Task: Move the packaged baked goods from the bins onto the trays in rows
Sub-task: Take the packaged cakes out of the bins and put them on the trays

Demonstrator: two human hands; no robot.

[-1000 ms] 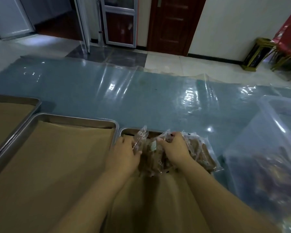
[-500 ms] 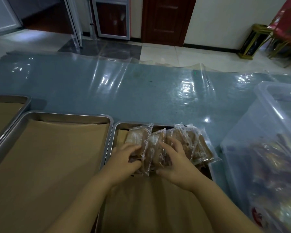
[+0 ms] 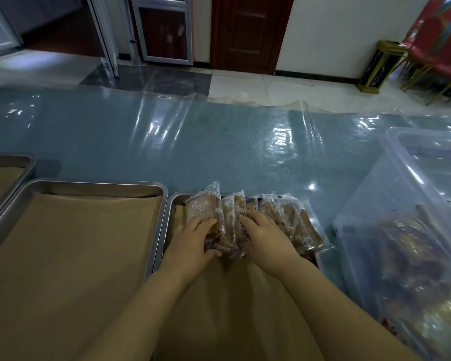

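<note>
Several clear packets of brown baked goods [image 3: 231, 214] stand in a leaning row along the far end of the right metal tray [image 3: 167, 222], which is lined with brown paper. My left hand [image 3: 193, 241] holds the leftmost packet, fingers on its face and thumb under its near edge. My right hand [image 3: 266, 235] rests with straight fingers against the packets in the middle of the row. More packets [image 3: 294, 222] lean to the right, over the tray's right rim. A clear plastic bin [image 3: 391, 183] at the right holds more packaged goods [image 3: 427, 261].
A second paper-lined tray [image 3: 89, 185] lies to the left with nothing on it, and a third tray [image 3: 24, 162] shows at the far left edge. All stand on a blue table under clear plastic sheet [image 3: 219, 142]. Doors and chairs stand beyond.
The bunched packets have been spread into a leaning row at the tray's far end. Both hands moved from gripping the bundle to steadying the row's left and middle.
</note>
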